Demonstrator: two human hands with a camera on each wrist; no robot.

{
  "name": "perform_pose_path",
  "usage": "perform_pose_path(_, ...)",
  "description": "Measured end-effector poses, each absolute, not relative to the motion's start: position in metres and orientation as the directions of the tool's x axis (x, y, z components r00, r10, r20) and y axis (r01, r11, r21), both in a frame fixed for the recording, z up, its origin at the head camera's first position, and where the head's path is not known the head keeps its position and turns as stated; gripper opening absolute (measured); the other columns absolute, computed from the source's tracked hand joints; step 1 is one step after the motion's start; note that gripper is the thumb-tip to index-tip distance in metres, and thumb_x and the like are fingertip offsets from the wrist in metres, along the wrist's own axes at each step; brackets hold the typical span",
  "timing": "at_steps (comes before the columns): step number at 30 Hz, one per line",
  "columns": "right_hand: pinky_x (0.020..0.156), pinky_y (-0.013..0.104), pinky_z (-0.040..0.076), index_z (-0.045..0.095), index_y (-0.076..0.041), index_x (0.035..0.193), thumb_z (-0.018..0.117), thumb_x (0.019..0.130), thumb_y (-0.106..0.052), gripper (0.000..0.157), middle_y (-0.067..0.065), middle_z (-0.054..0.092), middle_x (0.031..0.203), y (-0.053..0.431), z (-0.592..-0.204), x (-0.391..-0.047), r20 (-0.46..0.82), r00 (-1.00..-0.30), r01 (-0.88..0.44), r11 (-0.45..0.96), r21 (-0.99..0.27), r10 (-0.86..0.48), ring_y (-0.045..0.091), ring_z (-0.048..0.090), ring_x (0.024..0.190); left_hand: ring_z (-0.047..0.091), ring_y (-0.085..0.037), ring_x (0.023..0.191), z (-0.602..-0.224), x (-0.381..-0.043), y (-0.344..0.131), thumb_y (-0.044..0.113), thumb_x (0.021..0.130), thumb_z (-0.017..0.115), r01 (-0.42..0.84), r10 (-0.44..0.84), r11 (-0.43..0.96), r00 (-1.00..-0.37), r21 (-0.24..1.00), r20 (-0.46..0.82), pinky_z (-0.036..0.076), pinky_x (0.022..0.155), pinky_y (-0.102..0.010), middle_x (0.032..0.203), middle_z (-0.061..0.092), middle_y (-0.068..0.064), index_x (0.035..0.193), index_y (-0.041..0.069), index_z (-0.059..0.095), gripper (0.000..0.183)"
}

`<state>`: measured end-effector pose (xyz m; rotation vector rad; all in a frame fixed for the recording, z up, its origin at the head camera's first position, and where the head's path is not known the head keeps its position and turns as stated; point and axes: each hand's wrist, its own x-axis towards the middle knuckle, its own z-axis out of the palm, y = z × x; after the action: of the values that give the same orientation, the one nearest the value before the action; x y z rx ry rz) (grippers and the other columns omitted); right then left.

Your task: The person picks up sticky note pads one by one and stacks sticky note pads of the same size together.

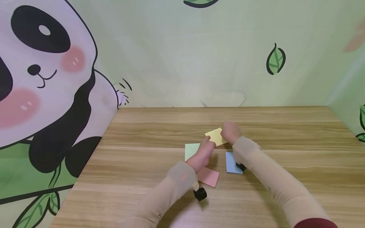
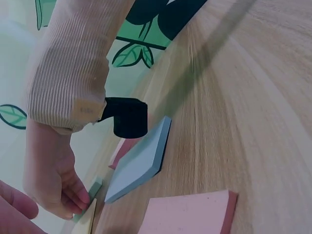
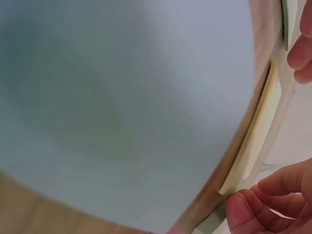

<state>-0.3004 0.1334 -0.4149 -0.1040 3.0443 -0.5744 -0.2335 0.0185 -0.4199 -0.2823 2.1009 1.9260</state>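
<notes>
Green pad [image 2: 96, 187], pinched by the right hand [image 1: 231, 133], looks light, stiff, best edge-held; left hand [image 1: 202, 154] hangs loose.

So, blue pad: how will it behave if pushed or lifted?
Blue pad will probably slide, not roll: it's flat with straight sides. Tipping looks unlikely, since it lies broad face up on the table. Likely fairly stiff: its edge looks thick, with no visible bend. Weight, can't tell.
</notes>
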Motion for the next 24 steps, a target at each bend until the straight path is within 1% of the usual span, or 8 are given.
perform_pose_path(4, 0.043, 0.026, 0.033, 0.041, -0.009, 0.054, 0.046, 0.071, 0.001, 0.021, 0.008, 0.047, 0.061, 0.133, -0.418, -0.301, -0.018, -0.997, -0.066, 0.929, -0.365, -0.078, 0.020, 0.042, 0.055, 0.018, -0.033, 0.132, -0.426, -0.236, 0.018, -0.008, 0.071, 0.038, -0.332, 0.051, 0.093, -0.940, 0.939, -0.337, 0.014, 0.107, -0.047, 0.144, 0.023, -0.017, 0.138, 0.000, 0.023, 0.068)
perform_pose_path(9, 0.042, 0.027, 0.035, 0.043, -0.008, 0.054, 0.047, 0.071, 0.001, 0.020, 0.013, 0.055, 0.068, 0.131, -0.420, -0.302, -0.018, -0.998, -0.055, 0.931, -0.361, -0.066, 0.021, 0.044, 0.056, 0.018, -0.032, 0.133, -0.429, -0.239, 0.018, -0.009, 0.071, 0.038, -0.334, 0.050, 0.084, -0.940, 0.939, -0.339, 0.014, 0.107, -0.047, 0.144, 0.023, -0.017, 0.138, 0.001, 0.023, 0.069)
perform_pose_path(12, 0.043, 0.027, 0.036, 0.044, -0.008, 0.054, 0.047, 0.071, 0.000, 0.019, 0.014, 0.057, 0.071, 0.130, -0.422, -0.303, -0.028, -0.998, -0.048, 0.933, -0.356, -0.062, 0.021, 0.045, 0.057, 0.018, -0.031, 0.132, -0.430, -0.240, 0.018, -0.009, 0.073, 0.039, -0.328, 0.048, 0.085, -0.942, 0.941, -0.332, 0.015, 0.107, -0.046, 0.144, 0.023, -0.016, 0.138, 0.002, 0.024, 0.068)
perform_pose_path(17, 0.043, 0.028, 0.036, 0.045, -0.007, 0.056, 0.047, 0.072, 0.000, 0.018, 0.013, 0.055, 0.071, 0.130, -0.424, -0.304, -0.056, -0.997, -0.035, 0.933, -0.359, -0.059, 0.021, 0.044, 0.057, 0.018, -0.030, 0.133, -0.431, -0.239, 0.019, -0.010, 0.074, 0.039, -0.321, 0.057, 0.085, -0.944, 0.943, -0.326, 0.015, 0.108, -0.044, 0.144, 0.022, -0.017, 0.138, 0.001, 0.023, 0.067)
perform_pose_path(20, 0.042, 0.027, 0.035, 0.044, -0.007, 0.057, 0.047, 0.073, 0.000, 0.018, 0.011, 0.052, 0.068, 0.130, -0.422, -0.303, -0.067, -0.996, -0.026, 0.931, -0.365, -0.054, 0.020, 0.043, 0.055, 0.022, -0.029, 0.131, -0.432, -0.240, 0.019, -0.012, 0.072, 0.038, -0.316, 0.066, 0.081, -0.945, 0.945, -0.321, 0.018, 0.107, -0.043, 0.144, 0.021, -0.017, 0.138, 0.001, 0.021, 0.070)
perform_pose_path(24, 0.041, 0.025, 0.033, 0.043, -0.007, 0.057, 0.046, 0.073, 0.001, 0.018, 0.010, 0.050, 0.066, 0.129, -0.420, -0.301, -0.072, -0.996, -0.024, 0.929, -0.370, -0.054, 0.020, 0.042, 0.054, 0.022, -0.029, 0.131, -0.433, -0.241, 0.020, -0.015, 0.068, 0.037, -0.307, 0.065, 0.083, -0.948, 0.948, -0.312, 0.019, 0.107, -0.042, 0.144, 0.020, -0.017, 0.139, 0.001, 0.020, 0.074)
